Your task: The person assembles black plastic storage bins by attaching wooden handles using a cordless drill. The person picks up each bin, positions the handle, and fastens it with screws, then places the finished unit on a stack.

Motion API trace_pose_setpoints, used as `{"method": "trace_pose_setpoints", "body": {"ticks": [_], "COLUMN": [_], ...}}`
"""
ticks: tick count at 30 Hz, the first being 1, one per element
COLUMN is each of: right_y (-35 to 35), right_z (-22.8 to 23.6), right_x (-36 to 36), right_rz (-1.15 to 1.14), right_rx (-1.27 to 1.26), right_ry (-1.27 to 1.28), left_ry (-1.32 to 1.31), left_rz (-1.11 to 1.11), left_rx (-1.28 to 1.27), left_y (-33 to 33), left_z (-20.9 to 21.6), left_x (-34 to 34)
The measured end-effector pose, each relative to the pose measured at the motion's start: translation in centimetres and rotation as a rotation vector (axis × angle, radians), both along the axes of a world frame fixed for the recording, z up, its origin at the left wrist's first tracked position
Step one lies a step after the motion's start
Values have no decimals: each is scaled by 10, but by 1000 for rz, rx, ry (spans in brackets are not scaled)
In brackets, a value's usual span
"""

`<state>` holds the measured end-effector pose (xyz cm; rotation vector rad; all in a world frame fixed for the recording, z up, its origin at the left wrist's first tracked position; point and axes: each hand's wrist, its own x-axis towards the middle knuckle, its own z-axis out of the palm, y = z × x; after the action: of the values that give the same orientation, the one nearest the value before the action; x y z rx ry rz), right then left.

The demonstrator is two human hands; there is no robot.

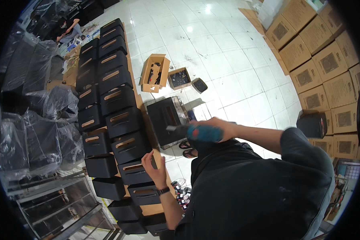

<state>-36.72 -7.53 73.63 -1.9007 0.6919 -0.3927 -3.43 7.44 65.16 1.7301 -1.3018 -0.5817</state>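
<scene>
My right hand [227, 129] is wrapped round a teal cordless drill [206, 134], which is blurred a little by motion. Its dark nose and bit point left, over the near edge of a black box [161, 122] with a long slot in its upper face. From this angle I cannot tell whether the bit touches the box. My left hand [156, 171] is empty, fingers apart, raised over a row of similar black slotted boxes [132, 147]. Whether it touches any of them is unclear.
Beyond the single box stand an open cardboard carton [163, 88] with dark parts, a smaller box of parts [184, 83] and a black tray [200, 85]. Stacked cartons [330, 64] line the right. Plastic-wrapped goods [40, 136] fill the left; another person [71, 31] sits far left.
</scene>
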Motion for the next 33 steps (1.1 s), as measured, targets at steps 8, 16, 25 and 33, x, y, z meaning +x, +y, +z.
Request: {"method": "trace_pose_setpoints", "body": {"ticks": [8,16,25,33], "right_y": [42,-12,-187,-382], "right_z": [85,136,48,-232], "right_x": [-108,-63,50,149], "right_rz": [-702,-613,-287,160], "right_rx": [59,39,218,442], "right_ry": [8,-31,-104,206], "left_ry": [36,811,773,538], "left_rz": [-240,-104,487,1020], "left_rx": [977,1169,319,428], "left_y": [155,173,-78,-184], "left_z": [-258,-357,-377,-415], "left_x": [71,71,25,-54]}}
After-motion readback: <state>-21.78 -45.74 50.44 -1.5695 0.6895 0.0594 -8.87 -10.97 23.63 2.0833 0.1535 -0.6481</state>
